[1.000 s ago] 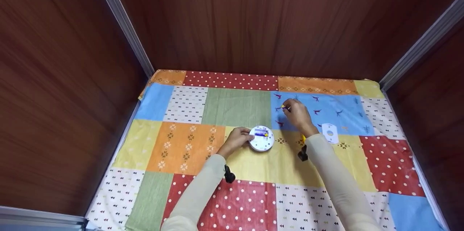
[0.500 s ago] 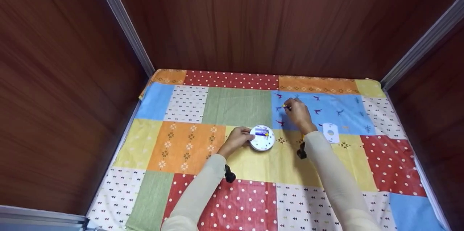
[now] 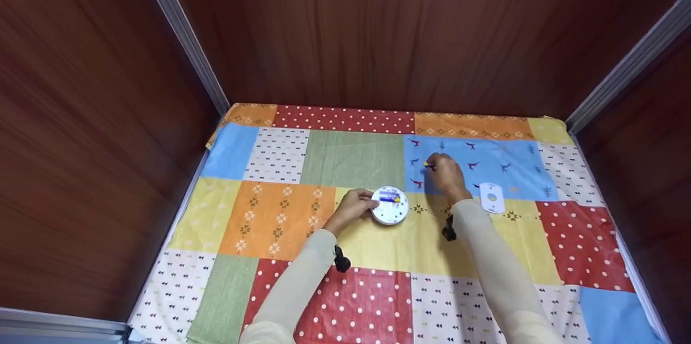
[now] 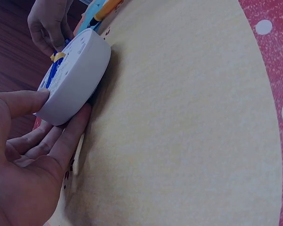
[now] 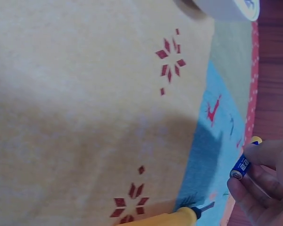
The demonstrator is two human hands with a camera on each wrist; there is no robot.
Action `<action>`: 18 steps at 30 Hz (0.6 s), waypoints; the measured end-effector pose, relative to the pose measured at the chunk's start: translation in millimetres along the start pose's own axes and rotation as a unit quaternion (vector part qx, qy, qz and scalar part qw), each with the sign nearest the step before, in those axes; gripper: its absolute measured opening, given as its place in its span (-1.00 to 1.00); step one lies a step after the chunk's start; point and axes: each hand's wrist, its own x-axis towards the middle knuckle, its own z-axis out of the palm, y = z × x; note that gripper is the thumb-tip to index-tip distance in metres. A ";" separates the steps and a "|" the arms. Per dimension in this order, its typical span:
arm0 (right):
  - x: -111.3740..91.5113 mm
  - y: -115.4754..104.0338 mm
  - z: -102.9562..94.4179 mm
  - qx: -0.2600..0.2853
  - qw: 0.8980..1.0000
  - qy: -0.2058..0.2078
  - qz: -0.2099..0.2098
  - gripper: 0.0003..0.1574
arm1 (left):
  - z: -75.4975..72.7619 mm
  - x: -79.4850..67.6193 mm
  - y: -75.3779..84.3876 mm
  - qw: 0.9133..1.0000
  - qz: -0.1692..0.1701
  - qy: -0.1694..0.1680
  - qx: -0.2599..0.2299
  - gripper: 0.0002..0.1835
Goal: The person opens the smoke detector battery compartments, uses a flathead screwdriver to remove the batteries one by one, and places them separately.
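Observation:
My left hand (image 3: pixel 354 209) holds a round white device (image 3: pixel 390 214), shaped like a smoke detector, by its left side. Its thumb lies on the face and its fingers reach underneath in the left wrist view. A blue battery with a yellow end (image 4: pixel 58 62) sits in the open battery bay on that face. Over the blue cloth patch, farther back and to the right, my right hand (image 3: pixel 445 174) pinches a second battery (image 5: pixel 245 160), blue with a yellow end, between thumb and fingers. The device is tilted up towards the left wrist camera.
A white plate with a central hole (image 3: pixel 492 204) lies right of my right wrist. A yellow-handled screwdriver (image 5: pixel 172 219) lies on the patchwork cloth (image 3: pixel 372 247), hidden by my right arm in the head view. Wooden panels (image 3: pixel 345 31) rise behind and at both sides.
My right hand has shifted slightly towards me and to the right, carrying its battery. My left hand and the round device stay where they were.

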 end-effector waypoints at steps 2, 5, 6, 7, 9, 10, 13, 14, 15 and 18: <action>-1.9 1.2 1.2 -0.001 1.000 -0.002 0.003 -0.69 | 0.4 0.4 -0.1 1.000 0.002 0.000 0.003 -0.63; -3.4 1.6 3.1 -0.004 1.000 -0.004 0.003 -0.69 | 0.3 0.0 -0.1 1.000 0.004 -0.002 0.005 -0.62; -3.3 2.1 3.9 -0.004 1.000 -0.007 0.005 -0.69 | 0.0 0.3 -0.5 1.000 0.004 -0.003 0.003 -0.62; -3.3 2.8 4.8 -0.004 1.000 -0.009 0.005 -0.69 | -0.2 0.1 -0.4 1.000 0.004 -0.005 0.001 -0.62; -2.8 4.4 6.5 -0.007 1.000 -0.012 0.005 -0.70 | -0.5 0.0 -0.3 1.000 0.003 -0.006 -0.003 -0.62; -2.5 5.1 7.6 -0.009 1.000 -0.013 0.005 -0.70 | -0.6 0.0 -0.4 1.000 0.002 -0.007 -0.005 -0.62; -1.7 6.5 10.0 -0.018 1.000 -0.014 0.003 -0.71 | -1.1 0.4 -0.2 1.000 0.000 -0.007 -0.008 -0.62; -1.7 6.8 10.6 -0.021 1.000 -0.013 0.002 -0.71 | -1.1 0.7 -0.3 1.000 0.000 -0.007 -0.008 -0.62; -1.8 6.7 11.2 -0.022 1.000 -0.012 0.003 -0.72 | -1.2 1.0 -0.5 1.000 0.000 -0.006 -0.007 -0.62; -3.2 7.3 12.7 -0.027 1.000 -0.012 0.006 -0.74 | -0.7 1.0 -1.3 1.000 0.001 -0.002 0.001 -0.63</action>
